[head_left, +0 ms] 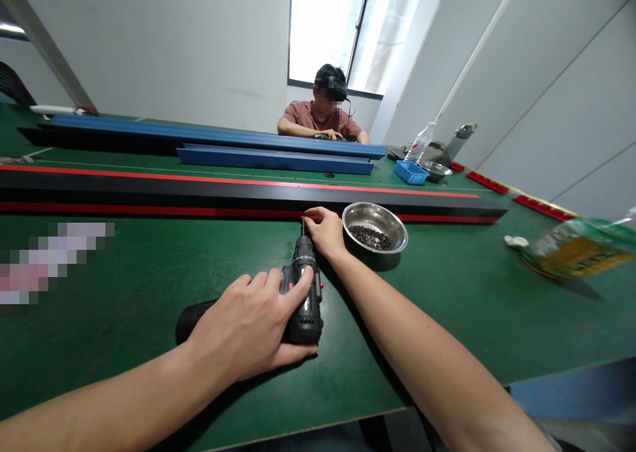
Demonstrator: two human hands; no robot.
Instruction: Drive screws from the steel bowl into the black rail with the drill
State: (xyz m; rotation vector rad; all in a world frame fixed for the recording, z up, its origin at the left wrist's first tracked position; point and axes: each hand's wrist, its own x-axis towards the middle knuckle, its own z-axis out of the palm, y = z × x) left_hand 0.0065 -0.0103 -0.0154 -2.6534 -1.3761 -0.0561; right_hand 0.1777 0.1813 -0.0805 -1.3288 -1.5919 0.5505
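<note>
Left fingers (261,281) wrap a drill (308,313); right fingers (314,215) pinch at its bit (303,227); bowl (400,234) at three o'clock, bar (238,195) across twelve.

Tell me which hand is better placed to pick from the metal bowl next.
Right, most likely: the right hand is beside the metal bowl, though its fingers are at the drill bit. The left hand grips the drill, farther off.

The left hand (248,316) is bare; the right hand (326,232) likewise; both forearms (417,333) (tapering toward the wrists (197,359)) are uncovered as far as they show.
</note>
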